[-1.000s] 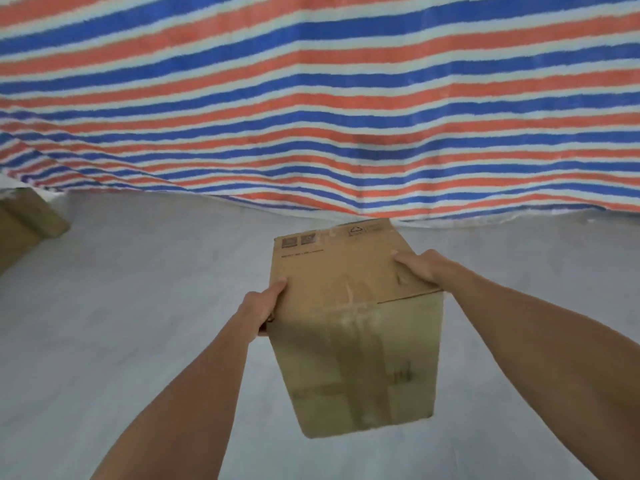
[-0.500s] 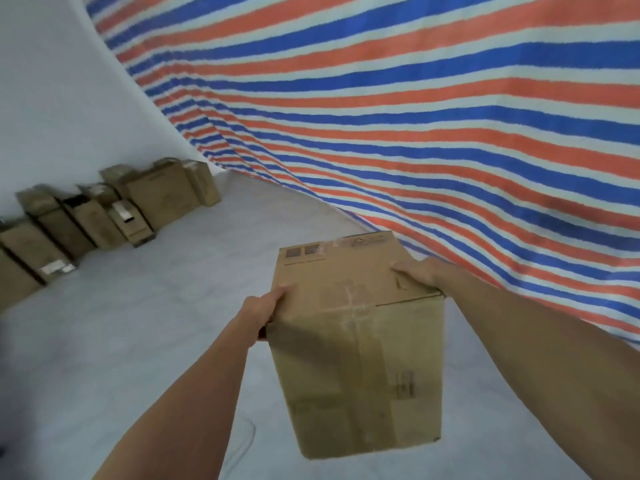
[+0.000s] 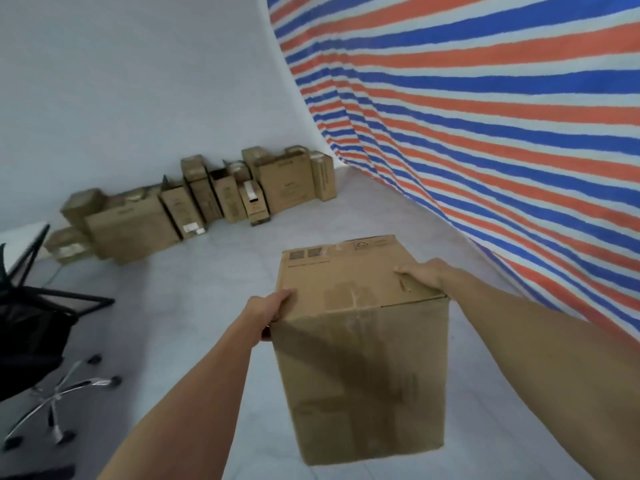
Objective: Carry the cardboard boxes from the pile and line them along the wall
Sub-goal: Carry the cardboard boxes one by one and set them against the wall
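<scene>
Your left hand (image 3: 268, 308) and right hand (image 3: 420, 273) clasp the cardboard box (image 3: 360, 358) at its top edges, held clear at 5 o'clock. It seems stiff and light; support the bottom. The row (image 3: 207, 199) stands at 10 o'clock.

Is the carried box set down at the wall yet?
No, the left hand and right hand hold the box above the floor.

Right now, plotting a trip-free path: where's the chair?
Head view, far left: the chair stands near the left end of the box row, left of the held box.
</scene>
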Demonstrator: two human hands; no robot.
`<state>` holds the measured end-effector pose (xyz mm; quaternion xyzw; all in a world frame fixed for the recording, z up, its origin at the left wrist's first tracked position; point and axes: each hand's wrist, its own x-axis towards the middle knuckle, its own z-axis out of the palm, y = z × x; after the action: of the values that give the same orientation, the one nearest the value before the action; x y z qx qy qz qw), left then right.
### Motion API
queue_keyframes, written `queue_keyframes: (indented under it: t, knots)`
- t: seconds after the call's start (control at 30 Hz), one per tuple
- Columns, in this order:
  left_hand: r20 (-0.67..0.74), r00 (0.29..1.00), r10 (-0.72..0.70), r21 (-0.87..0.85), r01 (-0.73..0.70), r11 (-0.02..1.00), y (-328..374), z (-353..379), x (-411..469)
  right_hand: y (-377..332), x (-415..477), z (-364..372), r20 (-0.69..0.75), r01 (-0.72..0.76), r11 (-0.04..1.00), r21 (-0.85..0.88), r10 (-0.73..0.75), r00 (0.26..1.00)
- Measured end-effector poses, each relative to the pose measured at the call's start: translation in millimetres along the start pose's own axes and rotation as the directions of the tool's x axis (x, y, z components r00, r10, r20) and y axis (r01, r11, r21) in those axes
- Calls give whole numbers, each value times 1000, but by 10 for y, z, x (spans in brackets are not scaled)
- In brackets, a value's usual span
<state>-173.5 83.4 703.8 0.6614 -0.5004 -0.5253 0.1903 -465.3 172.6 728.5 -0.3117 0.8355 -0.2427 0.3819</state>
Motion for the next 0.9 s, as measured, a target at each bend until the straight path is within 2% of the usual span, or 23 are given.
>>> queue_keyframes:
  t: [0.2,0.4,0.57,0.7,0.9]
  knots:
    - [-61,998,24,-1,-24,1000,953,-504,1128,-1137,1117,85,51,-6,997,72,3,999]
    - [-92,996,8,-68,-15,998,1576,-605,2273,-2087,2325,120,56,11,1000,26,-12,998]
    - [-142,990,-27,-139,7,990,2112,-663,3399,-2980,3523,170,82,92,996,-4,-91,992]
    - [-184,981,-67,-219,25,975,2567,-920,4259,-3965,4448,265,140,165,986,-35,-159,977]
    - [-290,944,-159,-357,48,933,2705,-1505,5195,-5250,5405,895,213,291,947,-133,-260,942]
